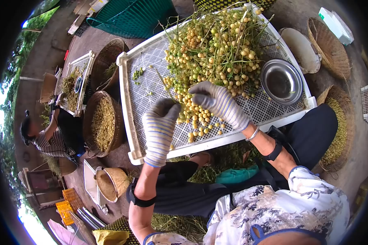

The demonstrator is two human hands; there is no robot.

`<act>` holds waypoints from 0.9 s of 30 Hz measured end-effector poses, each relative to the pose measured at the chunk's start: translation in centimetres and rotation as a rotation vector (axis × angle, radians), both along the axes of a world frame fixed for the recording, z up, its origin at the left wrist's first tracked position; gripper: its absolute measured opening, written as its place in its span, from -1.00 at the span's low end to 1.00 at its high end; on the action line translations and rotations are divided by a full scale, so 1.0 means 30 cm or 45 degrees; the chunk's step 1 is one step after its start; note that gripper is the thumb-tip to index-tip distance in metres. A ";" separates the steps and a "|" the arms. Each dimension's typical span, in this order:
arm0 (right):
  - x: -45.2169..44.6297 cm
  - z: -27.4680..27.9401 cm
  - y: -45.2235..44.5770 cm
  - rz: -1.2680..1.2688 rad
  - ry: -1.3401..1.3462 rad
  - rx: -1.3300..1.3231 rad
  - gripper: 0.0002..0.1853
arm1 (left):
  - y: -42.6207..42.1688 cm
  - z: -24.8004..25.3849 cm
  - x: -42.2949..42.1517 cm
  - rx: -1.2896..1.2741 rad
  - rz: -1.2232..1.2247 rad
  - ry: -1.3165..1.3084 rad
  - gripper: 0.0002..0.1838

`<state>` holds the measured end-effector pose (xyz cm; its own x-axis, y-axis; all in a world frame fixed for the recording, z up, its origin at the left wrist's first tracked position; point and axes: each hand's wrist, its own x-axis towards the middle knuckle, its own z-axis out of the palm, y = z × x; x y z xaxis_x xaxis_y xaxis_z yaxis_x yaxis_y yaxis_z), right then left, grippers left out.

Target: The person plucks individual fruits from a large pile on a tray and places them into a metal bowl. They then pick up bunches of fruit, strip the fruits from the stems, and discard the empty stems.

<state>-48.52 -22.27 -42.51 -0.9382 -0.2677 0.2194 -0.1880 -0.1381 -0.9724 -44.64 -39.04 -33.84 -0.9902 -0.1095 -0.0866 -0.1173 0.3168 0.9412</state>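
The white perforated tray (128, 102) lies slantwise in front of you. A heap of round yellow fruit on stems (221, 53) covers much of its far side, with loose fruit (200, 115) nearer you, below your hands. Woven baskets of fruit stand left (118, 122) and right (349, 122) of it; the metal bowl (296, 77) sits on its right part, beside the heap.

Your gloved left hand (157, 130) is at the near edge of the heap, thumb and forefinger nearly closed, seemingly on a thin green stem (164, 85). Your gloved right hand (223, 102) is just beside it, fingers curled and the thumb close to the fingertips; you cannot tell whether anything is between them.

The step in hand looks like working on that one stem over the tray. The next move calls for a light, steady pinch, clear of the tangled stems behind.

Both your palms face away from view, and your right hand covers some of the fruit beneath. The dark round edge of the view cuts off the outer scene. Another person (49, 141) is far off at the left, and what their hands hold is too small to make out.
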 end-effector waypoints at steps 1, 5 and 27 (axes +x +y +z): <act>0.009 0.000 -0.001 0.143 -0.009 0.090 -0.62 | 0.007 -0.038 0.019 0.016 0.004 -0.012 -0.90; 0.059 -0.035 -0.034 0.311 -0.175 -0.003 -0.69 | 0.038 -0.161 0.117 0.276 0.209 0.043 -0.89; 0.059 -0.125 -0.071 -0.113 0.223 0.401 -0.78 | 0.057 -0.231 0.246 0.515 0.842 0.542 -0.90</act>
<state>-46.74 -24.40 -46.25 -0.9162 -0.2672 0.2986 -0.3533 0.1873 -0.9166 -37.27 -37.33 -40.76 -0.6918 -0.7122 0.1188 0.2273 -0.0586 0.9721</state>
